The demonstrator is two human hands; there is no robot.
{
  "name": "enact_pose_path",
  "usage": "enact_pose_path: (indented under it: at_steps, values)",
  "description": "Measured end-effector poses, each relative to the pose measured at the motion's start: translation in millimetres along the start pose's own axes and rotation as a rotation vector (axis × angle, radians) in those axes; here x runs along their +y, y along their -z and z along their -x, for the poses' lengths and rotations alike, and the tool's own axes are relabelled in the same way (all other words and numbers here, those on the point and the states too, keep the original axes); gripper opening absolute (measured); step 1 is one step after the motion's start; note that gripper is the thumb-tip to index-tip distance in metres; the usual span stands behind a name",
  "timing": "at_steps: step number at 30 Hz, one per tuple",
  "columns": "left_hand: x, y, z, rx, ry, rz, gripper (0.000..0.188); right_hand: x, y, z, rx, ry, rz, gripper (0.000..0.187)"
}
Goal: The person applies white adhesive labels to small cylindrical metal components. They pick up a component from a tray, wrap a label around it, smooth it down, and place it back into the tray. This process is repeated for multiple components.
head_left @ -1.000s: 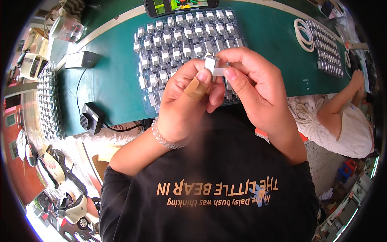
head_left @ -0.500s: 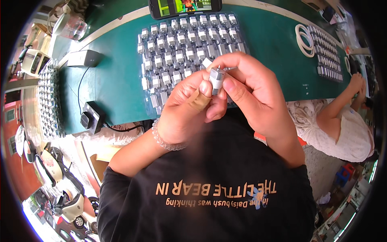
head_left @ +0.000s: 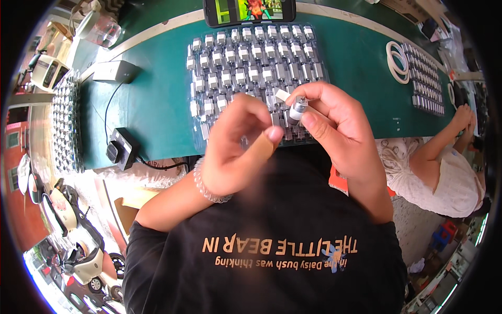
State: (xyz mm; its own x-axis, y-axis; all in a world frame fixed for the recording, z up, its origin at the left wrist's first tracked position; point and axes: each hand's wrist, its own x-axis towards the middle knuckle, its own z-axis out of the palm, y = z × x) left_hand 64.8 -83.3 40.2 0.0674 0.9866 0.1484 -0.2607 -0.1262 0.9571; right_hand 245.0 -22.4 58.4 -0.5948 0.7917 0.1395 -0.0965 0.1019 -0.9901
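Note:
Between the thumb and fingers of my right hand (head_left: 340, 123) is a small silver electric motor (head_left: 298, 110) with a white band around it. A short white strip (head_left: 283, 95) sticks out at that hand's index fingertip. My left hand (head_left: 235, 149) is apart from the motor, to its left, thumb and fingers separated with nothing visible between them. A tan bandage (head_left: 260, 150) wraps its thumb. Beyond both hands lies a clear plastic tray (head_left: 191, 123) holding rows of similar motors, many with white bands; my hands hide part of its near rows.
A phone (head_left: 251, 11) stands behind the tray on the green table (head_left: 157, 110). To the left are a white box (head_left: 112, 71), a black corded device (head_left: 123, 149) and another motor tray (head_left: 67, 125). White tape rolls (head_left: 398, 63) lie right, near a seated person (head_left: 434, 172).
My left hand has let go of the motor and drawn back left. My right hand keeps the motor, now slightly lower and further right. The view has shifted slightly.

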Motion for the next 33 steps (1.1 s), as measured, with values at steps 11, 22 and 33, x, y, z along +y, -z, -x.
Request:
enact_pose_path:
  at_steps: [11, 22, 33]
  values:
    - [-1.1, 9.3, -29.6, -0.179, -0.573, -0.967, 0.045, 7.2, -8.4, -6.8, 0.019, -0.104, -0.064, 0.015]
    - [-6.6, 6.0, -26.6, -0.126, -0.530, -0.823, 0.040, 9.4, -9.6, -8.1, 0.015, -0.083, 0.043, 0.009]
    - [-10.6, 12.6, -12.3, -0.116, -0.370, -0.433, 0.036, -6.0, -3.5, -5.4, -0.071, -0.069, 0.215, 0.011]
